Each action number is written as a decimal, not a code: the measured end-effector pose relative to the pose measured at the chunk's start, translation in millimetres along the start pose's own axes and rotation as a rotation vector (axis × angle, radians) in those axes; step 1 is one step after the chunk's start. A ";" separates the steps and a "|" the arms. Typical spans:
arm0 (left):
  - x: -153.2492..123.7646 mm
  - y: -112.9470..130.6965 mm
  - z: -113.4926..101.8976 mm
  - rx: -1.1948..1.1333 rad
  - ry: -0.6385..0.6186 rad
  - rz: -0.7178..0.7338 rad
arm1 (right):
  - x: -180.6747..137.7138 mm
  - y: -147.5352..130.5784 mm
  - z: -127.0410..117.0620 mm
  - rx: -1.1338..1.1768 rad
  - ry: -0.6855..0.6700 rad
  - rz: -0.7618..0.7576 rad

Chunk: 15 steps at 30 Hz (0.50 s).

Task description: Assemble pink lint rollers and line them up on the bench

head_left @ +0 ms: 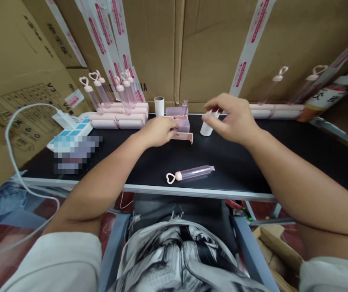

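My left hand has its fingers bent closed on a small pink and lilac plastic case; the fingers partly cover it. A pale pink trough-shaped piece lies just in front of the case. A clear lilac stick stands up behind the case. My right hand grips the top of a white roll between thumb and fingers, and the roll leans a little. Another white roll stands upright behind my left hand. Nearer me lies a clear lilac tube with a pink heart-shaped ring.
Pink cases with upright heart-ringed tubes stand at the back left, and similar pink cases at the back right. Next to these is a labelled bottle. A power strip with a white cable sits left. Cardboard walls the black table's back.
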<state>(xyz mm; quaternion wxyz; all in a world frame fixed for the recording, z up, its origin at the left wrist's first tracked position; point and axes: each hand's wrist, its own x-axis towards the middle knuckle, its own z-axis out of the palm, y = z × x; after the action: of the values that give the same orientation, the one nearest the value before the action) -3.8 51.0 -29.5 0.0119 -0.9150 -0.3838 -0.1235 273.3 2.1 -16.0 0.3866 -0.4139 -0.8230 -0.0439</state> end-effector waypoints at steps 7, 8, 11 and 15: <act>5.2 -19.1 -0.9 0.046 0.112 -0.212 | -13.1 -51.9 8.0 0.157 -0.964 -0.225; 6.0 -21.3 0.0 0.048 0.104 -0.221 | -14.1 -54.7 11.1 0.118 -1.006 -0.217; 7.1 -22.6 2.4 0.055 0.079 -0.190 | -14.6 -56.0 15.7 0.086 -1.050 -0.204; 4.9 -11.6 4.2 0.101 -0.009 -0.064 | -11.3 -47.1 10.1 0.238 -0.923 -0.238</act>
<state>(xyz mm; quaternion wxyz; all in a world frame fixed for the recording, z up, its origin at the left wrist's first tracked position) -7.8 63.1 -33.2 0.0524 -0.9011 -0.4186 -0.1001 237.7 -32.0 -18.9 0.0185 -0.2463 -0.9493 0.1947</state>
